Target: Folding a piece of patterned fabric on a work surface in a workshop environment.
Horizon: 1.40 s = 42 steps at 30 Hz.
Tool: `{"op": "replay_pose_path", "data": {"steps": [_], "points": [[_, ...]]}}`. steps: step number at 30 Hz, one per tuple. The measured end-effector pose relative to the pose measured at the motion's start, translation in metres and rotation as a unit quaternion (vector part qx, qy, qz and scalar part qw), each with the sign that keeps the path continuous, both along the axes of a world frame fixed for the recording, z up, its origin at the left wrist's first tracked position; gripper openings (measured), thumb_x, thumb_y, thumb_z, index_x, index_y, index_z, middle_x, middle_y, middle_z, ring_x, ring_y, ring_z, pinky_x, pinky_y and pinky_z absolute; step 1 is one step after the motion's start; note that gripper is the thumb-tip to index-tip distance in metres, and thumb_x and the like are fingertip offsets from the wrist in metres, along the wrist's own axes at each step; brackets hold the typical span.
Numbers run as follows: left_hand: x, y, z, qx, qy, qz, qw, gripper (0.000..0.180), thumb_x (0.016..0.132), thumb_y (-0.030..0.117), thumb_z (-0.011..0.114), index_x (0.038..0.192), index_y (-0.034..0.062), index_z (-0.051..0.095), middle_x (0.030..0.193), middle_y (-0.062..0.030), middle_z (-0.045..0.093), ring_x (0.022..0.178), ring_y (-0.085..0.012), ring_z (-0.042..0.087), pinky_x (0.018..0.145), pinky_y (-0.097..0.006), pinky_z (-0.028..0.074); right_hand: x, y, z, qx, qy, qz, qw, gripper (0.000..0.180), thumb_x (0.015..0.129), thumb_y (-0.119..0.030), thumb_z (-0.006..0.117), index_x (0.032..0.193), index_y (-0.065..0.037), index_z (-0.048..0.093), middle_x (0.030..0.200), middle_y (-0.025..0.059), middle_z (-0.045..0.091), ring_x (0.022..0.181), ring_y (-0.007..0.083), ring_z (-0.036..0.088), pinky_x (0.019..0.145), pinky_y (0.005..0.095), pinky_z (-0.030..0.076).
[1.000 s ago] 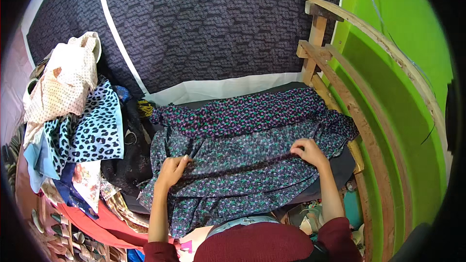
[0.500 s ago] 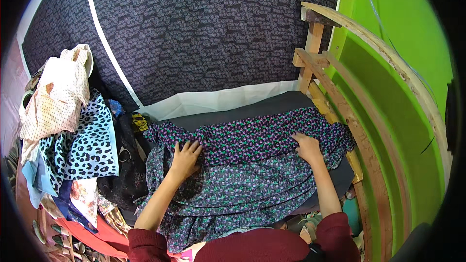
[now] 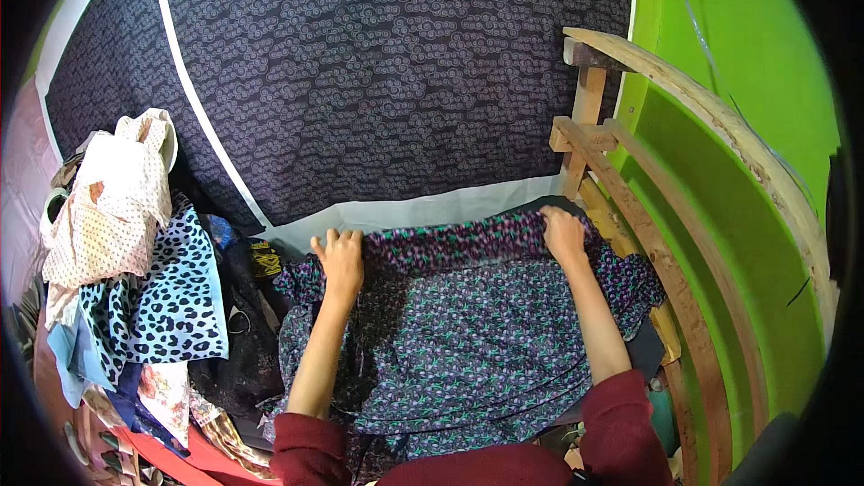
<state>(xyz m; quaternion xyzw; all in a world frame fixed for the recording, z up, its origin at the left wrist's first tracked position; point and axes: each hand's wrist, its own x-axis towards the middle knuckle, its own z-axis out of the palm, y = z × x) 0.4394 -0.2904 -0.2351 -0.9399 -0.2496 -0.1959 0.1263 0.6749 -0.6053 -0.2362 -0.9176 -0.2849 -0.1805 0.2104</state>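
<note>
The flowered cloth lies over the dark bed, with a heap of clothes at its left. The left hand and right hand both look to be pinching its far edge, well apart. To do this well, keep both hands level, pull the same on each side, and smooth out the wrinkles gently.

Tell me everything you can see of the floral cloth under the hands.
The floral cloth looks thin, dark with small green and purplish specks; its far band is more vivid and blurred. It lies spread and wrinkled over a dark surface, the left hand and right hand touching near its far edge.
</note>
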Motion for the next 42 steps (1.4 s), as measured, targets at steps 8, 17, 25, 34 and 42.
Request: {"op": "replay_pose_path", "data": {"steps": [8, 17, 25, 34, 42], "points": [[-0.018, -0.035, -0.03, -0.028, -0.015, -0.179, 0.983, 0.052, 0.071, 0.016, 0.065, 0.121, 0.0113, 0.051, 0.134, -0.0106, 0.04, 0.129, -0.0305, 0.03, 0.1, -0.059, 0.022, -0.029, 0.007, -0.039, -0.046, 0.099, 0.155, 0.982, 0.067, 0.082, -0.026, 0.06, 0.14, -0.011, 0.029, 0.149, 0.0205, 0.012, 0.134, 0.0403, 0.02, 0.104, 0.0563, 0.025], [-0.126, -0.031, -0.061, -0.252, 0.235, -0.064, 0.937, 0.078, 0.08, 0.054, 0.055, 0.142, 0.0154, 0.026, 0.147, -0.0161, 0.023, 0.136, -0.0333, 0.02, 0.104, -0.059, 0.02, -0.092, -0.053, -0.091, -0.128, 0.243, 0.181, 0.944, 0.053, 0.088, -0.045, 0.051, 0.133, -0.017, 0.046, 0.146, 0.0083, 0.03, 0.137, 0.034, 0.019, 0.109, 0.055, 0.01], [-0.139, -0.031, -0.077, -0.3, -0.118, -0.125, 0.938, 0.019, 0.083, 0.016, 0.061, 0.095, 0.0022, 0.064, 0.074, -0.0215, 0.061, 0.071, -0.0399, 0.059, 0.062, -0.045, 0.046, -0.105, -0.059, -0.09, -0.069, 0.234, 0.291, 0.925, 0.04, 0.082, -0.036, 0.065, 0.112, -0.011, 0.064, 0.13, 0.0046, 0.052, 0.132, 0.0292, 0.032, 0.109, 0.0472, 0.02], [-0.136, -0.032, -0.076, -0.302, -0.016, -0.214, 0.929, 0.027, 0.083, 0.023, 0.063, 0.1, 0.0032, 0.064, 0.093, -0.0184, 0.063, 0.085, -0.0355, 0.06, 0.074, -0.04, 0.047, -0.121, -0.049, -0.095, 0.097, 0.161, 0.237, 0.953, 0.009, 0.078, -0.007, 0.063, 0.084, -0.004, 0.069, 0.09, 0.011, 0.068, 0.086, 0.0284, 0.064, 0.073, 0.0352, 0.051], [-0.154, -0.042, -0.017, -0.302, -0.062, -0.207, 0.928, 0.023, 0.083, 0.022, 0.062, 0.098, 0.005, 0.065, 0.079, -0.0132, 0.06, 0.073, -0.0327, 0.059, 0.064, -0.04, 0.045, -0.14, -0.081, -0.038, 0.15, 0.091, 0.233, 0.957, 0.009, 0.082, -0.005, 0.057, 0.081, 0.002, 0.063, 0.083, 0.0149, 0.064, 0.076, 0.0323, 0.061, 0.069, 0.0369, 0.048]]}}
